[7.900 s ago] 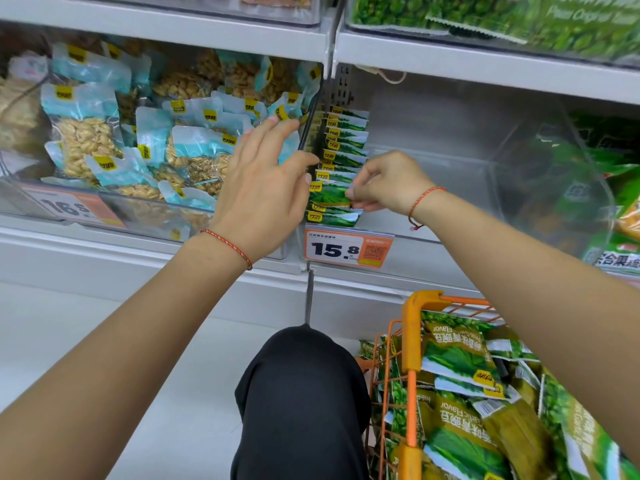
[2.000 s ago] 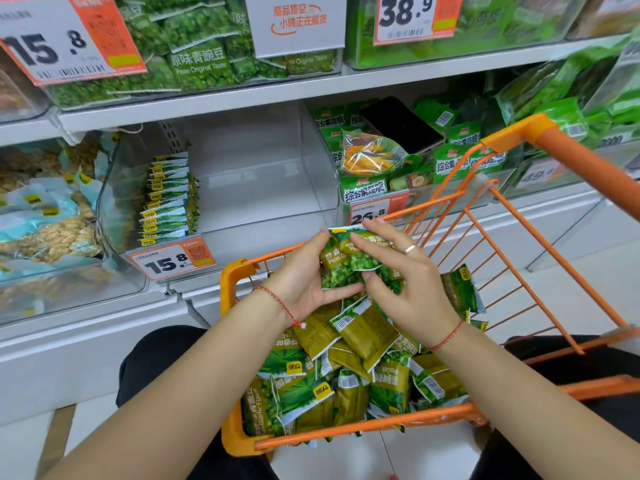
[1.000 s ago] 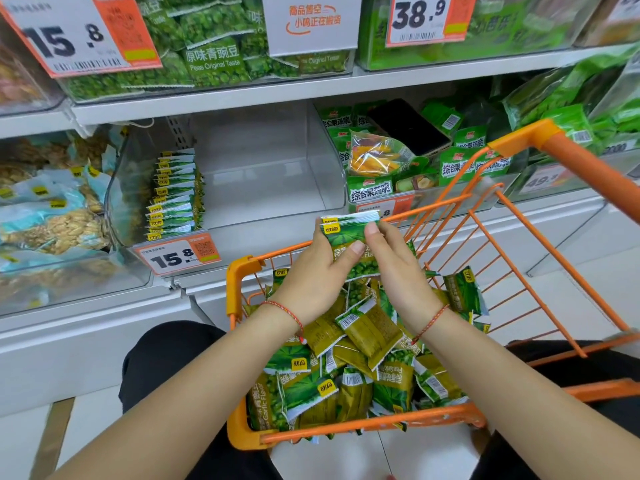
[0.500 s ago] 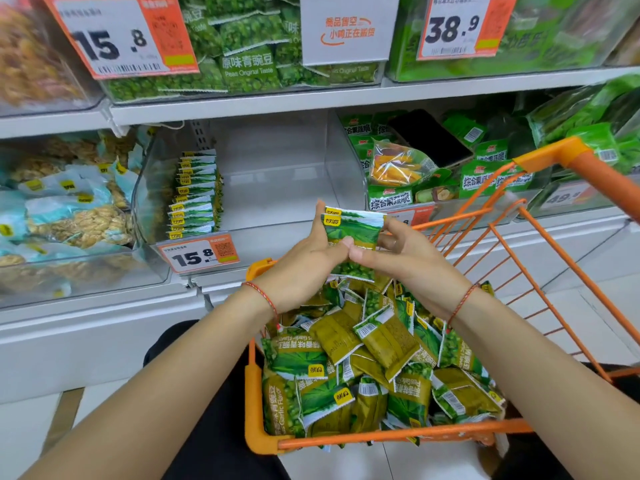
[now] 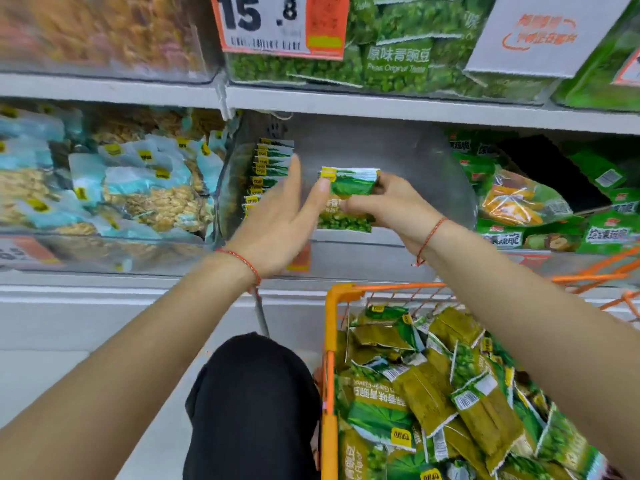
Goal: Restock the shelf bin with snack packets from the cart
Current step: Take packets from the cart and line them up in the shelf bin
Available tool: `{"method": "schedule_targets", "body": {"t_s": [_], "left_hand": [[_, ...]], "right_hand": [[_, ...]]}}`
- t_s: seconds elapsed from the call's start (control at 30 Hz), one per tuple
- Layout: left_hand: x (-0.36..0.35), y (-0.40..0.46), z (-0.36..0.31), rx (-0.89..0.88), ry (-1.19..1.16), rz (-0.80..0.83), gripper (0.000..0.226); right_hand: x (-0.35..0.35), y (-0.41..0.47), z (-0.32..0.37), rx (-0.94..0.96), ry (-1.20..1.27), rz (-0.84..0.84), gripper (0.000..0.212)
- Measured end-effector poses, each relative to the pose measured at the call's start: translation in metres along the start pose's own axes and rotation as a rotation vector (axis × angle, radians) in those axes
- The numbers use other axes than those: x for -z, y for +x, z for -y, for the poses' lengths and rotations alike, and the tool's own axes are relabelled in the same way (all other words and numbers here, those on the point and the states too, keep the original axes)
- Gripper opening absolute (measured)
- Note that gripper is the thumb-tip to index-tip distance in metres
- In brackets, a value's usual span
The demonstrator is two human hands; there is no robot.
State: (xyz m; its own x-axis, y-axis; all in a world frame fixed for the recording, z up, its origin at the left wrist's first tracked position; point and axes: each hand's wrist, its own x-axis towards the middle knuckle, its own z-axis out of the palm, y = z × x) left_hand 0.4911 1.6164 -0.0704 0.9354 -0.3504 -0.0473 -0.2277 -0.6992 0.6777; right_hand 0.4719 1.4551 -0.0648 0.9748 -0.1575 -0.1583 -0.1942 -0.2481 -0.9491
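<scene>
Snack packet (image 5: 350,199) (green peas) gripped by right hand (image 5: 391,209); tag (image 5: 280,24) reads 15.8.

Both hands lifted from orange wire cart (image 5: 330,344) to clear plastic shelf bin (image 5: 408,150). Right hand (image 5: 391,206) now holds green snack packets (image 5: 349,199) at bin opening; left hand (image 5: 280,220) opens flat, thumb touching packet edge.

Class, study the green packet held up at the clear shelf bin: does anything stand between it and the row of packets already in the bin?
Yes: the left hand, fingers straight, is raised between the held packet, gripped by the right hand, and the row of packets at the clear bin's left side. Otherwise nothing visible blocks the way.
</scene>
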Motion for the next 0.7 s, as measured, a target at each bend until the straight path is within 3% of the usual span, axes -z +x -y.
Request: {"method": "schedule_targets", "body": {"t_s": [0.07, 0.17, 0.27, 0.6, 0.7], "left_hand": [[0.008, -0.008, 0.023, -0.123, 0.351, -0.063, 0.076], [0.002, 0.011, 0.047, -0.057, 0.557, -0.027, 0.086], [-0.009, 0.019, 0.056, 0.022, 0.5, 0.006, 0.077], [-0.015, 0.021, 0.062, -0.037, 0.513, -0.055, 0.086], [-0.017, 0.022, 0.063, -0.063, 0.517, -0.076, 0.084]], "right_hand": [[-0.005, 0.032, -0.005, -0.046, -0.053, -0.006, 0.038], [-0.015, 0.073, -0.015, -0.104, -0.127, -0.019, 0.064], [-0.026, 0.11, -0.024, -0.158, -0.129, 0.013, 0.049], [-0.055, 0.177, -0.035, -0.218, -0.224, -0.043, 0.045], [-0.058, 0.185, -0.038, -0.2, -0.276, -0.175, 0.047]]}}
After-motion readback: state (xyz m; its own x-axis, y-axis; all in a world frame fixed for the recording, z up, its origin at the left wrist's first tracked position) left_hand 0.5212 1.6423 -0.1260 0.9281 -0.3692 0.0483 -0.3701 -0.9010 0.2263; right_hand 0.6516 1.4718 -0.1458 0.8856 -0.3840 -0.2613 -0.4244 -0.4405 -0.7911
